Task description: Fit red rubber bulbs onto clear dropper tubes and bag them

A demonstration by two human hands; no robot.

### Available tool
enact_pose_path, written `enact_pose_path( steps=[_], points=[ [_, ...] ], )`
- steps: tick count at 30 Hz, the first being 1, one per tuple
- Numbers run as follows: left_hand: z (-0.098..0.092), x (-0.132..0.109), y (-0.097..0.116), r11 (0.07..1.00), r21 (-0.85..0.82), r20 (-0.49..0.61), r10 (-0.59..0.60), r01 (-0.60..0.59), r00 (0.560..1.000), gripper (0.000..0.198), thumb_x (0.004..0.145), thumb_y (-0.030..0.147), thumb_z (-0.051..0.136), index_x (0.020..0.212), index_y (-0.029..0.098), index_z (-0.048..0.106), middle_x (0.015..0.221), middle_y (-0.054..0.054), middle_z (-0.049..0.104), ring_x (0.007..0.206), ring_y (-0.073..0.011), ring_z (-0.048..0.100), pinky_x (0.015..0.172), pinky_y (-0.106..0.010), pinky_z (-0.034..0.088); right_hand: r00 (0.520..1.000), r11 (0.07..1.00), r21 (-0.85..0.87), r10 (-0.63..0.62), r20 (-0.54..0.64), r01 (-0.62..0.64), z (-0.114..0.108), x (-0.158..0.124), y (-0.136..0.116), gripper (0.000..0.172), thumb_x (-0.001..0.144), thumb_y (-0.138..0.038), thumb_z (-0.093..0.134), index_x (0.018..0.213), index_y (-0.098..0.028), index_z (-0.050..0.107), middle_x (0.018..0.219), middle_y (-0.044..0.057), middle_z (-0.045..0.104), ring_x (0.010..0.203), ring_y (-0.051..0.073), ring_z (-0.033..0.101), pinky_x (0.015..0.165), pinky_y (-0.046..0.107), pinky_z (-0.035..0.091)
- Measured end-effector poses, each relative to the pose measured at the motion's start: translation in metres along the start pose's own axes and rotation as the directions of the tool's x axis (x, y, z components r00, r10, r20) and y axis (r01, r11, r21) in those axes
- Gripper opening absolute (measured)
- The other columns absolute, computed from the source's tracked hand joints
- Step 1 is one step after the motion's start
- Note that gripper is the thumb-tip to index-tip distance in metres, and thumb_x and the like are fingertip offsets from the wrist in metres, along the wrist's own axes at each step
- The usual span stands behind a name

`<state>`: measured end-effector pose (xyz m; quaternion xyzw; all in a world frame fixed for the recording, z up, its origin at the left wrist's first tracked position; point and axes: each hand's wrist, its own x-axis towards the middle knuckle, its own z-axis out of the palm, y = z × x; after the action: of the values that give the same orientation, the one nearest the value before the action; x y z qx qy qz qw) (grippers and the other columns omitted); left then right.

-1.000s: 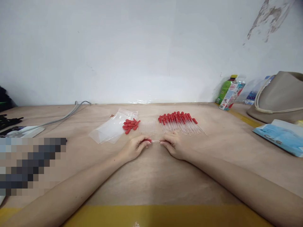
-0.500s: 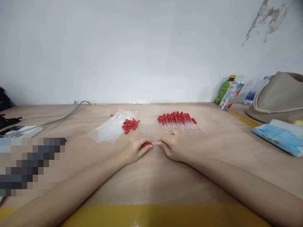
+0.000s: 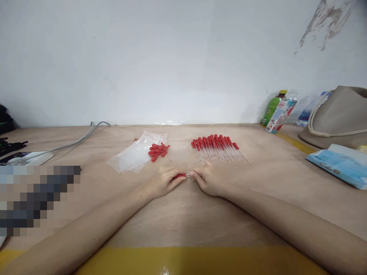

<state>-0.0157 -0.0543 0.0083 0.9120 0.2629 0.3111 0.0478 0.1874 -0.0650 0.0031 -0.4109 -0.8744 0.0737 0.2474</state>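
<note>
My left hand (image 3: pixel 168 181) is closed around a red rubber bulb (image 3: pixel 180 176). Pinched in my right hand (image 3: pixel 205 179) is a thin clear glass tube (image 3: pixel 187 175), its visible end meeting the bulb's mouth; the rest is hidden by my fingers. Just beyond my left hand lies a pile of loose red bulbs (image 3: pixel 157 151). Beside that pile, bare clear tubes (image 3: pixel 178 154) are laid out in a row. Past my right hand, several droppers with red bulbs (image 3: pixel 213 144) lie side by side, their tubes pointing towards me.
Clear plastic bags (image 3: pixel 130 154) lie left of the loose bulbs. A grey cable (image 3: pixel 83 138) runs along the left. At the right are bottles (image 3: pixel 275 114), a beige bag (image 3: pixel 338 114) and a blue tissue pack (image 3: pixel 338 165). Yellow tape (image 3: pixel 183 259) crosses the near table.
My hands have come slightly closer together, and less of the tube shows between them. My right fingers have shifted a little nearer the bulb.
</note>
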Motion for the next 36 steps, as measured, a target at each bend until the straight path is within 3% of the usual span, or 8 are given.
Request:
enact_pose_path(
  steps=[7,9,12,15,18,24,31,36],
  points=[
    [-0.004,0.001,-0.004,0.999,0.037,-0.064,-0.021,0.023,0.998,0.020,0.085,0.030,0.049,0.097,0.017,0.057,0.088,-0.006,0.063,0.081,-0.0162,0.057,0.073,-0.029,0.046,0.995,0.982,-0.170,-0.063,0.082,0.076,-0.036,0.000,-0.014,0.024,0.085,-0.028,0.043,0.073,-0.020,0.062,0.071,0.003,0.064,0.071,0.016,0.054,0.073,0.033,0.028],
    [-0.006,0.002,-0.009,0.990,0.116,-0.128,-0.061,0.076,0.990,0.022,0.083,0.031,0.052,0.099,0.017,0.056,0.093,-0.007,0.062,0.087,-0.0188,0.055,0.079,-0.033,0.044,0.997,0.986,-0.167,0.026,0.071,-0.014,-0.044,0.003,-0.011,0.022,0.082,-0.027,0.047,0.071,-0.021,0.064,0.068,0.002,0.064,0.067,0.015,0.054,0.072,0.033,0.029],
    [-0.009,0.002,-0.019,0.953,0.227,-0.205,-0.156,0.202,0.966,0.024,0.081,0.030,0.053,0.102,0.017,0.054,0.096,-0.008,0.059,0.093,-0.0214,0.052,0.083,-0.036,0.041,0.958,0.954,-0.089,0.286,-0.015,-0.286,-0.050,0.017,0.003,0.024,0.080,-0.030,0.047,0.064,-0.021,0.063,0.063,0.000,0.064,0.060,0.014,0.053,0.067,0.029,0.031],
    [-0.012,0.001,-0.027,0.895,0.317,-0.248,-0.240,0.313,0.939,0.023,0.079,0.028,0.054,0.099,0.017,0.054,0.095,-0.007,0.058,0.094,-0.0229,0.050,0.082,-0.037,0.039,0.859,0.860,-0.088,0.485,-0.163,-0.502,-0.046,0.040,0.016,0.028,0.078,-0.033,0.047,0.058,-0.019,0.061,0.062,0.001,0.063,0.062,0.016,0.054,0.068,0.030,0.032],
    [-0.017,-0.001,-0.030,0.826,0.387,-0.295,-0.310,0.410,0.904,0.026,0.075,0.032,0.056,0.097,0.018,0.053,0.093,-0.006,0.057,0.092,-0.0244,0.049,0.079,-0.038,0.038,0.816,0.803,-0.164,0.540,-0.204,-0.573,-0.033,0.064,0.023,0.033,0.079,-0.036,0.044,0.056,-0.019,0.060,0.066,0.005,0.064,0.068,0.018,0.056,0.073,0.034,0.030],
    [-0.029,-0.009,-0.041,0.695,0.458,-0.366,-0.420,0.554,0.830,0.028,0.070,0.039,0.058,0.088,0.018,0.051,0.089,-0.007,0.054,0.088,-0.0263,0.049,0.075,-0.039,0.038,0.803,0.736,-0.326,0.568,-0.181,-0.594,-0.005,0.087,0.029,0.034,0.082,-0.036,0.038,0.075,-0.015,0.064,0.076,0.011,0.065,0.075,0.024,0.060,0.079,0.041,0.026],
    [-0.025,-0.012,-0.056,0.755,0.275,-0.309,-0.517,0.595,0.798,0.015,0.074,0.030,0.052,0.084,0.020,0.051,0.087,-0.005,0.049,0.079,-0.0198,0.053,0.072,-0.033,0.045,0.810,0.729,-0.361,0.557,-0.180,-0.582,0.000,0.089,0.031,0.037,0.084,-0.036,0.035,0.084,-0.014,0.064,0.082,0.013,0.066,0.079,0.024,0.060,0.079,0.040,0.025],
    [-0.024,-0.013,-0.062,0.773,0.196,-0.269,-0.549,0.603,0.791,0.009,0.077,0.023,0.048,0.084,0.019,0.050,0.085,-0.004,0.052,0.076,-0.0180,0.055,0.071,-0.032,0.046,0.813,0.744,-0.337,0.561,-0.155,-0.578,0.004,0.097,0.025,0.028,0.080,-0.030,0.040,0.081,-0.015,0.064,0.083,0.012,0.065,0.079,0.023,0.060,0.078,0.039,0.025]
  ],
)
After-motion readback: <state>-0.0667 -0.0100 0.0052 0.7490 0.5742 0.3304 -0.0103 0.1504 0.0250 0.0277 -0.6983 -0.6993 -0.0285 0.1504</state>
